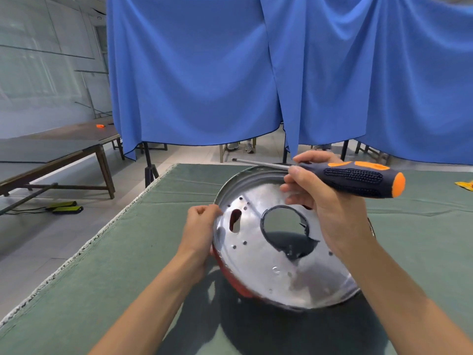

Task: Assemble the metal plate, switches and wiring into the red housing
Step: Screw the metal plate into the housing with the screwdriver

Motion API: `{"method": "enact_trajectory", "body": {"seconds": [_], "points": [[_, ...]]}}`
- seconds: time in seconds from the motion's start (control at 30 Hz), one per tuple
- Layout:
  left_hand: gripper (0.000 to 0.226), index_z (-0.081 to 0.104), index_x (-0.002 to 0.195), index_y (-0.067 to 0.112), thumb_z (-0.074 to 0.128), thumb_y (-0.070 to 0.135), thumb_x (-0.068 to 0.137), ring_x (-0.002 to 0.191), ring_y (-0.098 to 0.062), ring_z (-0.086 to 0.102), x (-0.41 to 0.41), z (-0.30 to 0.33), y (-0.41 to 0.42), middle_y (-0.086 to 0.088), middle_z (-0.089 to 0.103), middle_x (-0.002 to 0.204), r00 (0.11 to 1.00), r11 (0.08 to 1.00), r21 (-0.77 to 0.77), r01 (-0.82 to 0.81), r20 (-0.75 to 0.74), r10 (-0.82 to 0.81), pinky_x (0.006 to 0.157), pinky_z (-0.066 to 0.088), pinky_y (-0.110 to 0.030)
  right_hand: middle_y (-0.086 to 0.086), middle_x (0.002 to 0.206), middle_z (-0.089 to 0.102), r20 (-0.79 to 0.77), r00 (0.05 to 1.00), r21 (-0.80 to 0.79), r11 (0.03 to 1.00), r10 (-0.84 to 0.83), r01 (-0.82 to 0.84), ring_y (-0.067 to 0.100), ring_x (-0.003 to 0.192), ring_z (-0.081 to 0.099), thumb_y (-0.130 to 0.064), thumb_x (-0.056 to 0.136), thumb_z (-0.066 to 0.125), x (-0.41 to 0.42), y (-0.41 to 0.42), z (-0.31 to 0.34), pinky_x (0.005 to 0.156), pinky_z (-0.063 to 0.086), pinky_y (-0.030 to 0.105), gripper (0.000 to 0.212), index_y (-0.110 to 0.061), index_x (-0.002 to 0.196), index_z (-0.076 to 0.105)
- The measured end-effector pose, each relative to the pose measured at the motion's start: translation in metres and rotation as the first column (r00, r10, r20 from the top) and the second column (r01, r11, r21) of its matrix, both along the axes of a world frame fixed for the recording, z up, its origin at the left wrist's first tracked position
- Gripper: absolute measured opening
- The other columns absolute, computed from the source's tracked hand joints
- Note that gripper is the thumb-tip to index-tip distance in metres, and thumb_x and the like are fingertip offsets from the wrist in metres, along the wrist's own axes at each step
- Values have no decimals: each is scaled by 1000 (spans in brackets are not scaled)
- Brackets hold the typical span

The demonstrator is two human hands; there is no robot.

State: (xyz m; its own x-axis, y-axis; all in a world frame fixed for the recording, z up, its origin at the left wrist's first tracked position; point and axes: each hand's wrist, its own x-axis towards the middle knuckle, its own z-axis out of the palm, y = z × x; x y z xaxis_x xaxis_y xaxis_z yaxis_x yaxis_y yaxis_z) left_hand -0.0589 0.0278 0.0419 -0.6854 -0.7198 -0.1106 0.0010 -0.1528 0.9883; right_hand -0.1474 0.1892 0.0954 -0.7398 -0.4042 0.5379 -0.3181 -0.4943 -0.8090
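Two bare forearms reach in from the bottom edge toward the round metal plate (271, 254), which sits tilted over the red housing (231, 276); only a sliver of red shows under the plate's lower left rim. Both are held just above the green table cover (107, 265) near the middle of the table, casting a dark shadow below. Its shiny face carries a large round central hole, an elongated slot near the left edge through which red shows, and many small screw holes. At the plate's left rim, the left hand (201, 230) curls its fingers around the edge, gripping plate and housing together. Against the upper right of the plate, the right hand (325, 208) is closed around a screwdriver (353, 175) with a black and orange handle, its fingers also touching the plate's rim; the steel shaft points left, level, past the far rim. Farther out, a yellow scrap (464, 185) lies at the table's right edge. Blue curtains (194, 73) hang behind the table, and long dark tables (58, 147) stand to the left, with yellow and black boxes (65, 207) on the floor.
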Motion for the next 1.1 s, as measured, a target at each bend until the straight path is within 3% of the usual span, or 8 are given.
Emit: {"method": "enact_trajectory", "body": {"seconds": [0.07,0.13,0.3,0.47,0.57,0.7,0.87,1.1], "points": [[57,42,128,16,58,16,73,64,-20,52,-2,-5,5,-7,54,88,992,990,61,123,-8,-123,42,44,-25,5,74,68,0,1000,27,1000,2,-2,21,67,70,-2,86,65,-2,-1,-4,58,56,27,15,-14,95,63],[76,39,134,25,56,19,60,68,-24,56,0,-8,9,-10,58,88,964,960,96,264,19,-267,48,50,-32,4,72,68,8,1000,45,999,-17,16,22,68,70,-2,86,66,-4,-3,-8,58,56,28,16,-14,95,64],[30,61,99,15,59,22,70,59,-17,61,11,-7,7,-4,63,74,888,890,111,441,86,-451,59,55,-38,5,69,67,31,998,61,996,-61,59,21,63,68,-5,84,68,-6,-4,-15,56,54,27,10,-13,91,66],[50,58,117,15,57,53,84,80,-30,60,6,-11,3,-19,63,95,930,941,135,311,164,-330,69,59,-47,7,60,64,39,993,53,993,-110,108,23,53,63,-20,76,65,-4,-6,-16,50,52,29,3,-19,74,67],[45,60,115,15,54,49,86,81,-29,62,1,-16,9,-18,67,93,960,961,120,249,103,-261,74,57,-44,7,57,63,-25,986,41,986,-163,164,24,50,62,-21,79,64,-1,-7,-15,49,51,28,11,-22,69,66],[40,67,109,6,52,37,88,95,-36,67,-2,-20,17,-18,71,105,985,972,157,173,-10,-174,91,50,-50,6,55,63,-64,978,-18,980,-200,199,21,49,60,-18,81,62,4,-9,-15,50,52,27,8,-11,77,63],[42,64,102,-6,51,33,92,80,-30,59,-2,-17,22,-22,65,91,984,988,81,129,-130,-118,79,48,-46,4,58,63,-68,977,-61,978,-204,200,19,51,62,-14,82,61,10,-9,-13,52,53,25,11,-4,84,62],[35,68,96,0,50,30,93,81,-26,68,0,-16,25,-19,72,93,954,981,-110,160,-236,-183,73,56,-39,6,60,63,-56,982,-63,982,-182,178,22,52,62,-14,81,60,15,-9,-11,51,52,28,12,-3,86,62]]}}
